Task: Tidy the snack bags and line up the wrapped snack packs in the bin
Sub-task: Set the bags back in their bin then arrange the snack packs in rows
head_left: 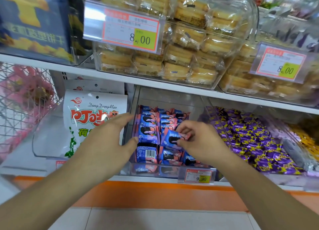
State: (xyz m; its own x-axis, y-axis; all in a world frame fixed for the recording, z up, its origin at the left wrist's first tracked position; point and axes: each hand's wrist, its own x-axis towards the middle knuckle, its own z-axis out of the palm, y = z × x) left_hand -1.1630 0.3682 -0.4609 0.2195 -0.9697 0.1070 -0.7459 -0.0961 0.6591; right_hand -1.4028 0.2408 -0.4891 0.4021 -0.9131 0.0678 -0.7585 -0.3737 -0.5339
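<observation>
Blue-and-pink wrapped snack packs (156, 124) fill the clear bin (170, 98) on the lower shelf. Right hand (198, 140) pinches one tilted pack (170, 139) above the rows. Left hand (107, 138) reaches forward, fingers straight, thumb touching the bin's left row.

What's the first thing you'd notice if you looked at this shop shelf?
Two bare hands reach into the clear bin in the middle of the lower shelf: the right hand pinches a blue and pink snack pack, and the left hand spreads open at the bin's left edge. To the left stands a big white snack bag, to the right a heap of purple sweets. Above sit wrapped yellow cakes.
</observation>
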